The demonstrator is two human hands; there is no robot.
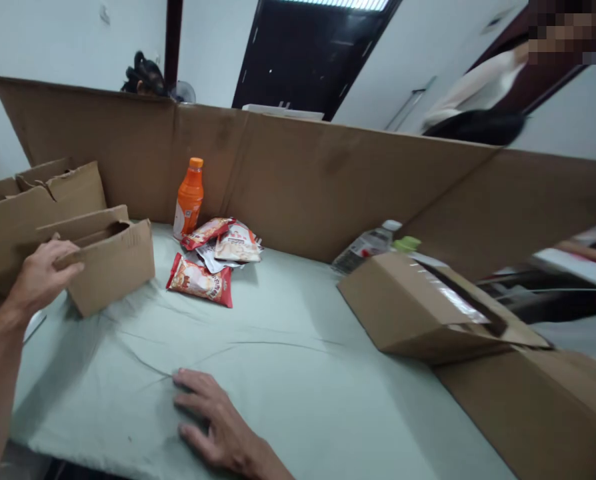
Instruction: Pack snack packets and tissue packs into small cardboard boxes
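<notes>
My left hand [44, 272] holds a small brown box [115, 267] by its edge, left of the orange bottle [190, 199]. My right hand [221, 423] is wide, fingers apart, at the green cloth [318, 393].

In front of me I see a long cardboard wall [328, 187], and near it stands upright an orange bottle [190, 200]. Just beside this bottle lie several snack packets [237, 245] (the nearest one is red at both its ends). To my right, a tilted clear bottle [365, 248] is partly hidden by a carton [403, 303]. Beyond the wall I notice a dark door [303, 57].
</notes>
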